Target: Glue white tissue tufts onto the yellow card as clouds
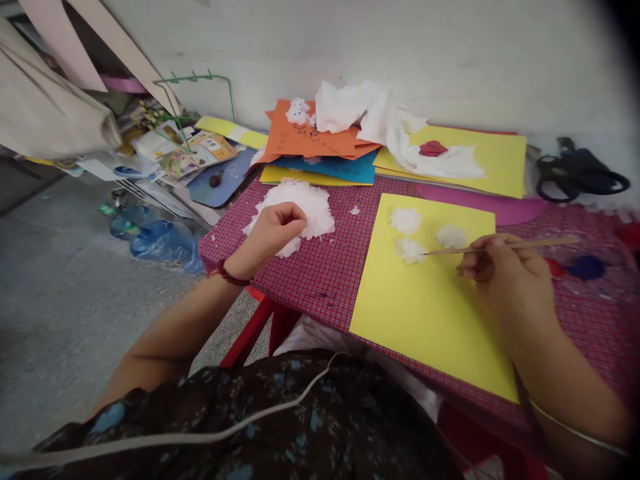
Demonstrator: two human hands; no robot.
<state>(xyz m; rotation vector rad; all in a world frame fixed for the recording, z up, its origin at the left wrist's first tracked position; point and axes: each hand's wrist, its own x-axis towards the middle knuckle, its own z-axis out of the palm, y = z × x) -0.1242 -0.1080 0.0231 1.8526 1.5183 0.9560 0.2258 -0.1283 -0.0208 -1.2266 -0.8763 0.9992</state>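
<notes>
My right hand (515, 280) pinches a thin wooden stick (540, 244), its tip touching a fluffy white tuft (411, 251) on a yellow sheet (430, 320). Two more white tufts lie on the same sheet, one farther back (405, 220) and one closer to my right fingers (451, 236). Over a pile of small white paper-like pieces (317, 203), my left hand (273, 233) is closed in a pinch. Whatever may be between its thumb and fingers is too small to make out.
Orange sheets (295, 137), a blue sheet (350, 168) and crumpled white tissue (380, 120) lie along the wall. Black scissors (560, 180) rest at the back right. Plastic bottles (160, 240) stand on the floor at left, below cluttered papers. A cable (250, 421) crosses my lap.
</notes>
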